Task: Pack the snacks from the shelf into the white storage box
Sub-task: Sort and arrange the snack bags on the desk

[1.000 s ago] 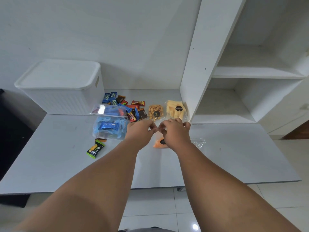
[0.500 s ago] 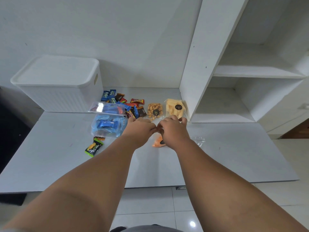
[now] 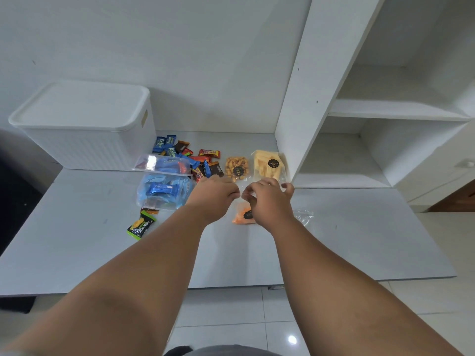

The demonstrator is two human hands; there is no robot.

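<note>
Reaching over the table (image 3: pixel 77 247), we hold our left hand (image 3: pixel 213 196) and right hand (image 3: pixel 267 199) close together, fingers curled, tips almost touching. We cannot tell if they pinch anything. Just under them lies the orange snack bag (image 3: pixel 241 217). Past it sit a nut bag (image 3: pixel 236 167), a yellow chip bag (image 3: pixel 266 163) and loose candies (image 3: pixel 185 150). Far left stands the white storage box (image 3: pixel 84 147), lid (image 3: pixel 77 106) on.
</note>
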